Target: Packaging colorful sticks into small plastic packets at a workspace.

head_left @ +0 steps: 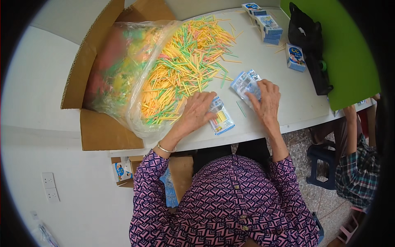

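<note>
The left hand (196, 112) lies flat and spread on the white tabletop (284, 86), its fingertips at the near edge of the heap of yellow, green and orange sticks (187, 61) that spills from the clear plastic bag (123, 74); the filled blue-edged packet (220, 116) lies just to its right, touching the fingers, long axis running away from the person. The right hand (265, 101), nearer the loose blue-and-white empty packets (245, 83), pinches them from the right between thumb and curled fingers.
</note>
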Demonstrator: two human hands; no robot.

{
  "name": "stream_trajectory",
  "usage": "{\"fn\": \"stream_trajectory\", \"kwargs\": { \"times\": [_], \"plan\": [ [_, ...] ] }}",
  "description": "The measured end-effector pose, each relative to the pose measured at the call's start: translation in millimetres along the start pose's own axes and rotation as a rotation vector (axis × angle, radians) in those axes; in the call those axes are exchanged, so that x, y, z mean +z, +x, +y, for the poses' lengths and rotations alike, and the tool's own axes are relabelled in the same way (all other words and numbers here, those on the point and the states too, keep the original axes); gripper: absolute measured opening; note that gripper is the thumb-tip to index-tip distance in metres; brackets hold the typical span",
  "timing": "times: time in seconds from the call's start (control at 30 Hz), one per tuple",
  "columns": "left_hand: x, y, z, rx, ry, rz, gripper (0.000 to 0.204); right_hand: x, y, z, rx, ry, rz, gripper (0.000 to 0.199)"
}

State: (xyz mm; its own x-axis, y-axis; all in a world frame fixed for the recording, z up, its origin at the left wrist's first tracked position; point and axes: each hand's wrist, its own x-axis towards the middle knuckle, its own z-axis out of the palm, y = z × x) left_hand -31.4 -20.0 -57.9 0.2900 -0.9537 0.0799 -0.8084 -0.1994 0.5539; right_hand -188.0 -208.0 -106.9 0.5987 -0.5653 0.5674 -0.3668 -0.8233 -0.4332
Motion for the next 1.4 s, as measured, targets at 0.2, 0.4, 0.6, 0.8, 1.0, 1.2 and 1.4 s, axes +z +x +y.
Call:
{"fn": "stream_trajectory", "kwargs": {
  "times": [0.2, 0.4, 0.6, 0.8, 1.0, 1.2, 1.4],
  "plan": [
    [9, 4, 13, 0.071, 0.128, 0.160, 0.048, 11, 2, 18, 0.065, -0.010, -0.081, 0.022],
    [16, 28, 17, -0.021, -0.167, 0.338, 0.041, -15, 10, -1, -0.003, 0.235, 0.077, 0.022],
    [18, 22, 26, -0.074, -0.607, 0.344, 0.018, -38, 9, -30, -0.012, 0.555, -0.253, 0.018],
    [9, -11, 31, -0.002, -0.237, 0.310, 0.012, -31, 1, -37, -0.116, 0.605, -0.431, 0.015],
    [6, -31, 16, -0.021, -0.051, 0.329, 0.010, -17, -8, -55, -0.067, 0.701, -0.538, 0.015],
    [-5, -36, 9, -0.006, 0.023, 0.319, 0.012, -10, -9, -67, -0.088, 0.739, -0.583, 0.017],
    [-15, -40, 0, 0.020, 0.011, 0.253, 0.015, -6, -5, -71, -0.069, 0.788, -0.604, 0.018]
  ]
}}
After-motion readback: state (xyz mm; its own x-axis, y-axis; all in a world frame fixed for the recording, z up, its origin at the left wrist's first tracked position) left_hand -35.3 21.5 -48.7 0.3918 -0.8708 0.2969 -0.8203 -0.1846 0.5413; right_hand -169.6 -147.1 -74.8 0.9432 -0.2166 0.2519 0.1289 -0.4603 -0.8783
